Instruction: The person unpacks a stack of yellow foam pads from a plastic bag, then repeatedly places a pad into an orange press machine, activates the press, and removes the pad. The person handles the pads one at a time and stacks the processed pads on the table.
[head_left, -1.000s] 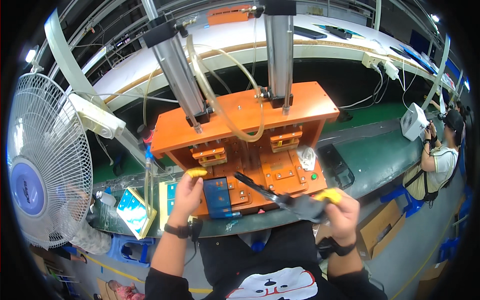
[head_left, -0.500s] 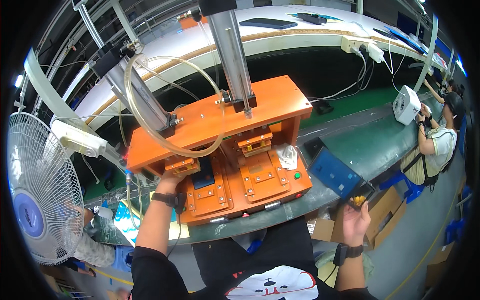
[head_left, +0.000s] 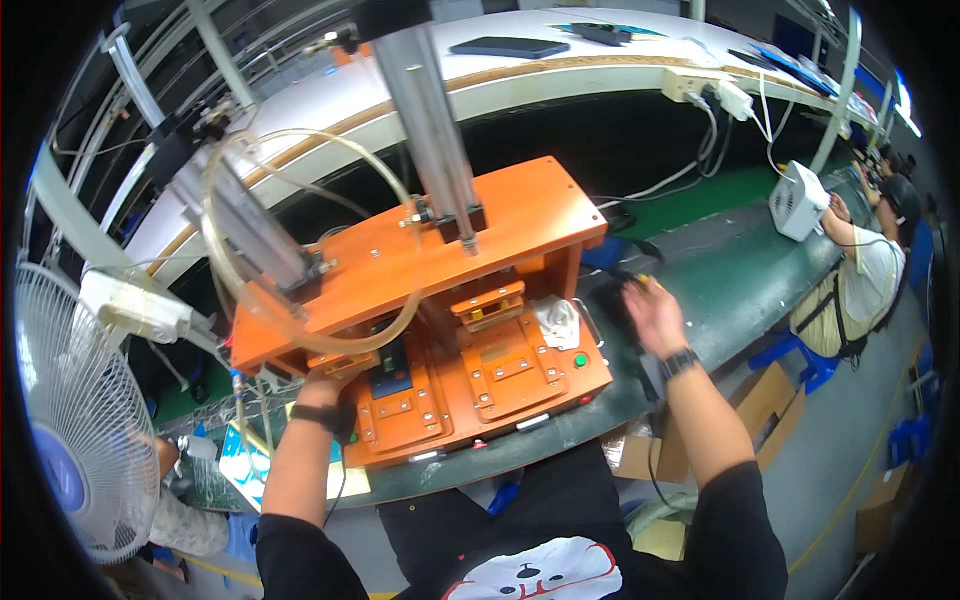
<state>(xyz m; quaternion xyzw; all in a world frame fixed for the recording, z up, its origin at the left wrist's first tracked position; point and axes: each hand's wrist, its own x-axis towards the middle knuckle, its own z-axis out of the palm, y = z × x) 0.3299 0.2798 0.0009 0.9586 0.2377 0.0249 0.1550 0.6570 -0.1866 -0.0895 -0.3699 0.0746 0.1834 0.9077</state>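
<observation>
Hands work at an orange press fixture (head_left: 420, 250) that stands on a green conveyor bench (head_left: 740, 290). The left hand (head_left: 325, 378) reaches in under the fixture's upper plate at its left front corner, beside the blue part (head_left: 388, 378) seated in the left nest; the plate and a loop of clear tubing (head_left: 300, 330) hide its fingers, so whether they pinch anything cannot be told. A dark band sits on that wrist.

The right hand (head_left: 652, 315) hovers over the bench just right of the fixture, palm down, fingers loosely spread and somewhat blurred. It lies over a dark flat object (head_left: 608, 298) on the belt, but whether it touches or holds it cannot be told. A yellowish tip shows at the fingers. A dark watch circles this wrist.

On the fixture's lower deck a white crumpled cloth (head_left: 556, 322) lies near a green button (head_left: 580, 360). A white fan (head_left: 70, 420) stands at the left, and another person (head_left: 860, 270) sits farther along the bench on the right.
</observation>
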